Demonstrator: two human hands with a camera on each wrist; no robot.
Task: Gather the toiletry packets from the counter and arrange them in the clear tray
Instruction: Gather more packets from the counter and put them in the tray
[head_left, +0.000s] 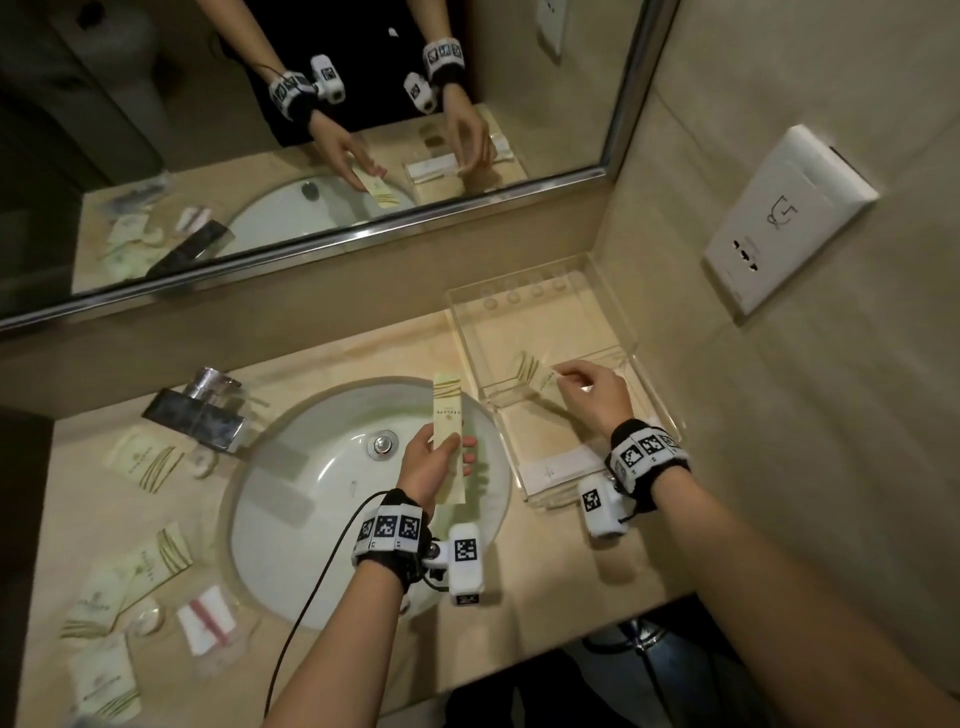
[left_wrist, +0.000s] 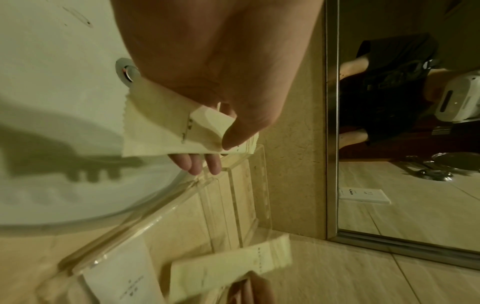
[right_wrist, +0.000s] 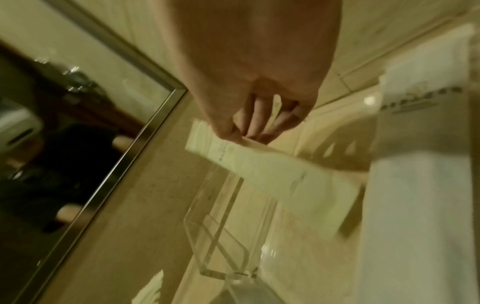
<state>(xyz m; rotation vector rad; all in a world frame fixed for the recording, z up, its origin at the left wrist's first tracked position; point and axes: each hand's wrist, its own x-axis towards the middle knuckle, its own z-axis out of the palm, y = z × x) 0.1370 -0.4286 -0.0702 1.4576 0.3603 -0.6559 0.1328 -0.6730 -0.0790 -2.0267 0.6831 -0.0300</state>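
On the beige marble bench (head_left: 332, 358), at 3 o'clock from the white oval sink (head_left: 311, 499), lower the cream packet (head_left: 540, 382) pinched by the right hand (head_left: 592, 392) flat into the clear acrylic tray (head_left: 631, 312), while the left hand (head_left: 434, 465) grips a long cream sachet (head_left: 448, 415) over the sink, next to be laid parallel.

counter (head_left: 374, 358): clear tray (head_left: 631, 312) right; packets (head_left: 145, 460) left; sink (head_left: 291, 499) centre

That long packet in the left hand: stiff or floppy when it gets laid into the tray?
Probably semi-stiff: the long packet stands straight above the left hand, held only near its lower half. Likely light; a thumb-and-finger grip carries it. Its corner curls under the thumb, so it bends easily.
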